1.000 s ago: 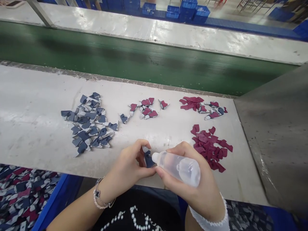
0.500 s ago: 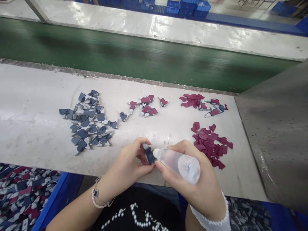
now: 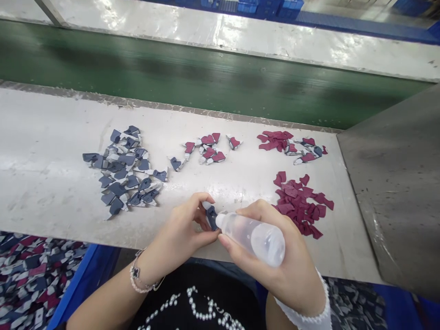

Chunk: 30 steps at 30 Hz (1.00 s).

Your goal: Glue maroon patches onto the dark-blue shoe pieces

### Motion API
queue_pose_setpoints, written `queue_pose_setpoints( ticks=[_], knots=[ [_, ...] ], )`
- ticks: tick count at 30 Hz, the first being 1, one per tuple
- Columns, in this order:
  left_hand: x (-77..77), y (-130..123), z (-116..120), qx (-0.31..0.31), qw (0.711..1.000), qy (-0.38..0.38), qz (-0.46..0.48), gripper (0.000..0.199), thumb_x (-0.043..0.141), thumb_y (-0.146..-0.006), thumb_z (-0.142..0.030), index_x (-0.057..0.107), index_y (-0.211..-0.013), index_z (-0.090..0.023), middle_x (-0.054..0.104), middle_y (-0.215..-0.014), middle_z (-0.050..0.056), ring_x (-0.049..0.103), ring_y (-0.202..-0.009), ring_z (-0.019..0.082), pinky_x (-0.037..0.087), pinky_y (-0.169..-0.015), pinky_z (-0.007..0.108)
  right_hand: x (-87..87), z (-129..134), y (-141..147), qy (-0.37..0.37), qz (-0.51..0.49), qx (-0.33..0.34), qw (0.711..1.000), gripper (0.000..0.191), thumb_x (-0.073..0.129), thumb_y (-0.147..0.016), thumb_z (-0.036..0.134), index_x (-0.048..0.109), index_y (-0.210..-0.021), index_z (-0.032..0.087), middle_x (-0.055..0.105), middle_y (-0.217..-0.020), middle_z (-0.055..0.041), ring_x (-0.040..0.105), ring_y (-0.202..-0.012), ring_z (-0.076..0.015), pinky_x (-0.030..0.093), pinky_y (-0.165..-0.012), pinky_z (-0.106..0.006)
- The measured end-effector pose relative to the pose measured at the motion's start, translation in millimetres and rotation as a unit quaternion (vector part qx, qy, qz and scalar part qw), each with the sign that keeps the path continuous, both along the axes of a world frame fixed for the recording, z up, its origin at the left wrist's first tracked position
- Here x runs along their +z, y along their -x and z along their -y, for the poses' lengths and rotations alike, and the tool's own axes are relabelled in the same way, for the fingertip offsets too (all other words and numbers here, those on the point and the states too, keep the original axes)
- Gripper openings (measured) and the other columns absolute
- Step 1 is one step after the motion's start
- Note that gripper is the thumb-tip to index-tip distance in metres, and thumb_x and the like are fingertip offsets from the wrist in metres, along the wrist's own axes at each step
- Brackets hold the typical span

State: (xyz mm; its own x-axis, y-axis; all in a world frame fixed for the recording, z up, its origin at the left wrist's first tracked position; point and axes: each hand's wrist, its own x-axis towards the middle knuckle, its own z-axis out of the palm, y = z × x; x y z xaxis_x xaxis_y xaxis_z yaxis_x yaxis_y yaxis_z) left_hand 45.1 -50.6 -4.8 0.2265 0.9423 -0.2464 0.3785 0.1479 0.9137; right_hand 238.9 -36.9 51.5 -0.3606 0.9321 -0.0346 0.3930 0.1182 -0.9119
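Above the bench [image 3: 44, 183], left hand [image 3: 180, 224] pinching navy piece [image 3: 212, 217], right hand [image 3: 288, 270] gripping clear bottle [image 3: 254, 238]

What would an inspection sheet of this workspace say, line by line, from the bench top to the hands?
Surface: scuffed white bench top, with a green conveyor belt behind it.
Job's things: small navy cut piece; clear plastic squeeze bottle, its nozzle at that piece.
Clutter: loose piles of navy-and-white cut pieces and maroon cut pieces on the bench.
Hands: left hand pinches the navy piece; right hand grips the bottle.
Cables: nothing seen.
Surroundings: blue bin of patterned pieces at lower left, grey metal panel at right, blue crates far off.
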Motion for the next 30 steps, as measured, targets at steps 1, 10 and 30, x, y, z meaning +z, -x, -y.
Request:
queue_pose_setpoints(
  ticks=[1,10,30],
  knots=[
    [0.4,0,0,0.002,1.000,0.000,0.001,0.047,0.072,-0.075,-0.014,0.047,-0.112,-0.027,0.060,-0.073,-0.007,0.062,-0.067,0.013,0.048,-0.062,0.022,0.4,0,-1,0.000,0.002,0.009,1.000,0.017,0.071,-0.082,0.026,0.055,-0.081,0.021,0.060,-0.067,0.0048,0.057,-0.057,-0.0116,0.044,-0.051,-0.021],
    [0.9,0,-2,-0.011,1.000,-0.018,0.004,0.047,0.073,-0.076,-0.013,0.047,-0.112,-0.030,0.060,-0.075,-0.008,0.063,-0.066,0.010,0.047,-0.059,0.018,1.4,0,-2,0.011,-0.023,0.011,1.000,0.017,0.071,-0.084,0.026,0.055,-0.082,0.020,0.059,-0.067,0.0044,0.057,-0.056,-0.0117,0.044,-0.050,-0.021],
    [7.1,-2,0,-0.011,0.998,-0.062,-0.012,0.042,0.074,-0.079,-0.018,0.048,-0.110,-0.029,0.058,-0.074,-0.009,0.064,-0.064,0.008,0.053,-0.062,0.018,7.9,1,-8,0.009,0.048,0.002,0.999,0.019,0.069,-0.087,0.033,0.055,-0.083,0.021,0.061,-0.069,0.0040,0.059,-0.060,-0.0122,0.044,-0.049,-0.023]
  ],
)
